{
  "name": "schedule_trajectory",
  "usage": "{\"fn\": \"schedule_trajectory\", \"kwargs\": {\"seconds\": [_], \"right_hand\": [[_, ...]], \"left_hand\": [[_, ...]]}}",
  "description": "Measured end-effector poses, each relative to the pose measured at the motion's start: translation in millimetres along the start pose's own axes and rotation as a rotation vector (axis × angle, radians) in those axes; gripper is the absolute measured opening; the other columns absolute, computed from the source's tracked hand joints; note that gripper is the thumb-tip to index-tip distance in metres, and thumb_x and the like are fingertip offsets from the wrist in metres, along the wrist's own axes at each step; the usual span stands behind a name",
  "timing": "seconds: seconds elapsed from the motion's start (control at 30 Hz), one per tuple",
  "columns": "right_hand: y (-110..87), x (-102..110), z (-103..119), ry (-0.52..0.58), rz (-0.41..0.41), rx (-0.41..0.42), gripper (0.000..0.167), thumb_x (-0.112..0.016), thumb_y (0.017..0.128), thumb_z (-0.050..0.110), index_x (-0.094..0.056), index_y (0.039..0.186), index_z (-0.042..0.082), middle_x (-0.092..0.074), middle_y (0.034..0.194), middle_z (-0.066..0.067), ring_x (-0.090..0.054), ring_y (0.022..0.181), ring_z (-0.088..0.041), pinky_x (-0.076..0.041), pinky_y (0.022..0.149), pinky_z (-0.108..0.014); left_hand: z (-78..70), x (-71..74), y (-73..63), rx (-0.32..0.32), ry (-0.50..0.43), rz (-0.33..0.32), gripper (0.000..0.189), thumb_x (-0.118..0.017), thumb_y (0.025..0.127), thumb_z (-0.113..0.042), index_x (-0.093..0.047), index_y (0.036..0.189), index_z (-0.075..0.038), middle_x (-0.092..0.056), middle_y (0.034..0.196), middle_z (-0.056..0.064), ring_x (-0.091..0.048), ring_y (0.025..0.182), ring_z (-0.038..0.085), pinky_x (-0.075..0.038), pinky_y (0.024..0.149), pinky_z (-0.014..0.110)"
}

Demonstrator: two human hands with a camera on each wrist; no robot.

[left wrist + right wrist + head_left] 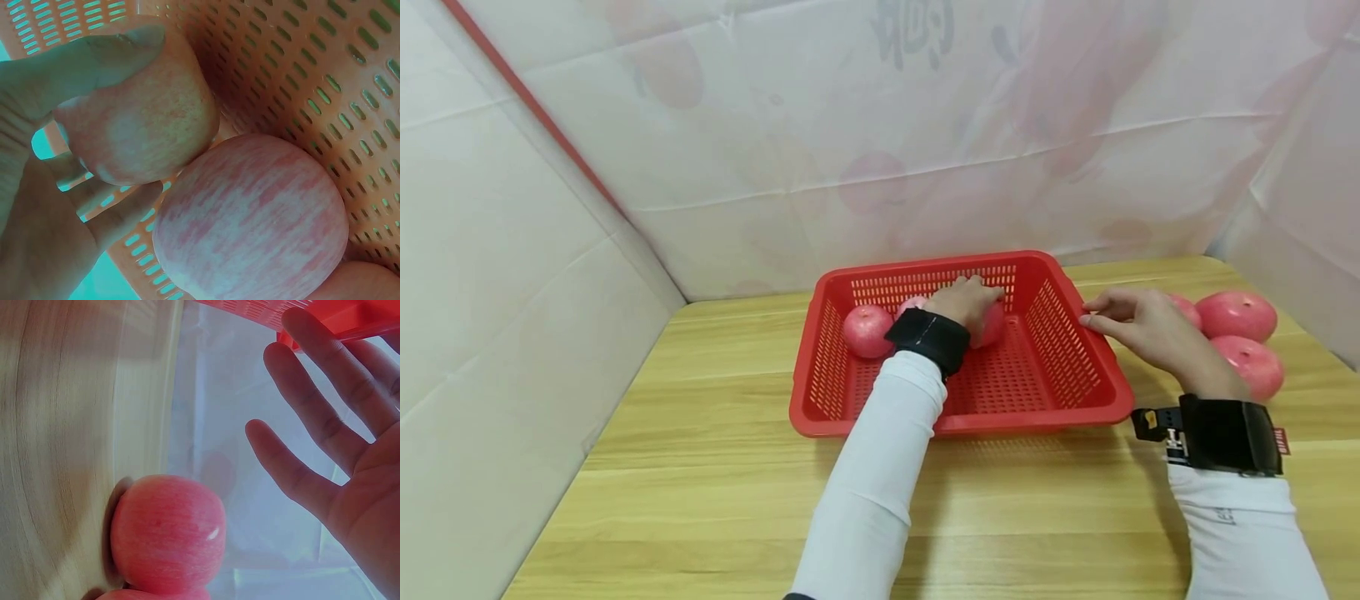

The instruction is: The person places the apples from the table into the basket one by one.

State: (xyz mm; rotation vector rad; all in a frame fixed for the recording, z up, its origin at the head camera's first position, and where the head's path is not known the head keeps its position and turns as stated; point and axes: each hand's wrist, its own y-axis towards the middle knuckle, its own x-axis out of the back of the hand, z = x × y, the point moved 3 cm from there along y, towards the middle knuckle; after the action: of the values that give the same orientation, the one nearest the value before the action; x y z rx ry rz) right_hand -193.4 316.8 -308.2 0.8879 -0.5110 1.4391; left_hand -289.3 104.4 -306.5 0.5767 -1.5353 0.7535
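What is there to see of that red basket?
The red basket looks plastic: rectangular, with rounded corners, slotted walls, a perforated base and a smooth rim. It opens upward on the wooden table, with apples inside. The right hand pinches its right rim; the left hand is inside, holding an apple.

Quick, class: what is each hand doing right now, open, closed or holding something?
Left hand: closed around an apple.
Right hand: pinching the red basket by its rim.

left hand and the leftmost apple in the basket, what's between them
Another apple, partly hidden by the wrist strap, as the head view shows.
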Motion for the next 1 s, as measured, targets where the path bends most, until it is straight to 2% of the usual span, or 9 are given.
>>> {"fn": "schedule_trajectory", "kwargs": {"seconds": [0.1, 0.2, 0.3, 0.4, 0.53, 0.63, 0.7, 0.87, 1.0], "right_hand": [[0.3, -0.1, 1.1, -0.002, -0.002, 0.005, 0.023, -0.068, 0.099, 0.018, -0.070, 0.110, -0.002, -0.073, 0.100, -0.019, -0.057, 0.082, 0.014, -0.046, 0.071, -0.012], [1.5, -0.9, 2.8, -0.006, -0.001, 0.013, 0.023, -0.068, 0.099, 0.017, -0.070, 0.110, -0.003, -0.073, 0.101, -0.019, -0.063, 0.085, 0.007, -0.046, 0.071, -0.012], [3.0, -2.3, 3.6, -0.014, 0.001, 0.013, 0.022, -0.068, 0.099, 0.016, -0.071, 0.110, -0.002, -0.073, 0.101, -0.018, -0.069, 0.089, -0.009, -0.046, 0.071, -0.012], [4.6, -2.9, 3.7, -0.010, 0.006, 0.017, 0.021, -0.068, 0.099, 0.014, -0.071, 0.110, -0.003, -0.073, 0.101, -0.019, -0.070, 0.089, -0.013, -0.046, 0.071, -0.012], [5.4, -2.3, 3.4, -0.005, 0.009, 0.017, 0.020, -0.068, 0.099, 0.013, -0.070, 0.110, -0.003, -0.073, 0.100, -0.019, -0.067, 0.086, -0.003, -0.045, 0.071, -0.010], [5.4, -2.3, 3.5, -0.003, 0.013, 0.013, 0.021, -0.068, 0.099, 0.014, -0.070, 0.110, -0.004, -0.073, 0.100, -0.019, -0.069, 0.088, -0.010, -0.046, 0.070, -0.012], [5.2, -1.9, 3.5, -0.005, 0.013, 0.007, 0.022, -0.067, 0.099, 0.016, -0.070, 0.110, -0.003, -0.073, 0.101, -0.019, -0.069, 0.088, -0.010, -0.046, 0.071, -0.012], [5.4, 0.8, 3.2, -0.004, 0.001, 0.012, 0.022, -0.067, 0.099, 0.017, -0.071, 0.110, -0.003, -0.073, 0.100, -0.019, -0.057, 0.083, 0.014, -0.045, 0.071, -0.012], [6.4, 0.4, 2.5, -0.001, 0.000, 0.019, 0.022, -0.067, 0.099, 0.016, -0.071, 0.110, -0.003, -0.073, 0.100, -0.020, -0.055, 0.082, 0.017, -0.044, 0.071, -0.010]], "left_hand": [[1.1, 1.0, 1.2, 0.019, -0.016, 0.017, 0.070, -0.073, 0.091, -0.010, -0.046, 0.153, -0.032, -0.045, 0.152, 0.006, -0.041, 0.139, 0.026, -0.047, 0.104, 0.039], [3.2, 1.8, 1.8, 0.020, -0.039, 0.028, 0.063, -0.063, 0.097, -0.010, -0.045, 0.154, -0.031, -0.037, 0.159, 0.007, -0.031, 0.147, 0.026, -0.039, 0.113, 0.041], [5.2, 1.6, 1.4, 0.013, -0.054, 0.042, 0.058, -0.059, 0.099, -0.012, -0.047, 0.153, -0.030, -0.035, 0.161, 0.006, -0.029, 0.149, 0.026, -0.036, 0.115, 0.041], [5.7, 1.6, 1.0, 0.000, -0.048, 0.043, 0.058, -0.062, 0.098, -0.012, -0.049, 0.152, -0.029, -0.041, 0.157, 0.006, -0.035, 0.143, 0.026, -0.040, 0.112, 0.040], [5.0, 2.6, 0.5, -0.004, -0.015, 0.029, 0.059, -0.064, 0.098, -0.010, -0.050, 0.151, -0.030, -0.046, 0.152, 0.005, -0.042, 0.137, 0.024, -0.044, 0.108, 0.038], [5.3, 2.4, 0.7, 0.001, 0.000, 0.025, 0.057, -0.062, 0.099, -0.011, -0.049, 0.151, -0.031, -0.045, 0.153, 0.004, -0.040, 0.139, 0.024, -0.043, 0.109, 0.037], [5.7, 1.9, 1.4, 0.001, 0.000, 0.025, 0.058, -0.061, 0.100, -0.010, -0.049, 0.152, -0.031, -0.045, 0.153, 0.004, -0.039, 0.140, 0.024, -0.042, 0.110, 0.037], [6.1, 1.6, 3.0, -0.006, -0.012, 0.012, 0.057, -0.061, 0.100, -0.010, -0.048, 0.152, -0.029, -0.048, 0.151, 0.004, -0.041, 0.139, 0.024, -0.040, 0.111, 0.037], [7.5, -1.3, 7.8, -0.011, -0.022, 0.013, 0.055, -0.061, 0.100, -0.010, -0.051, 0.150, -0.029, -0.050, 0.148, 0.003, -0.043, 0.135, 0.022, -0.041, 0.110, 0.035]]}}
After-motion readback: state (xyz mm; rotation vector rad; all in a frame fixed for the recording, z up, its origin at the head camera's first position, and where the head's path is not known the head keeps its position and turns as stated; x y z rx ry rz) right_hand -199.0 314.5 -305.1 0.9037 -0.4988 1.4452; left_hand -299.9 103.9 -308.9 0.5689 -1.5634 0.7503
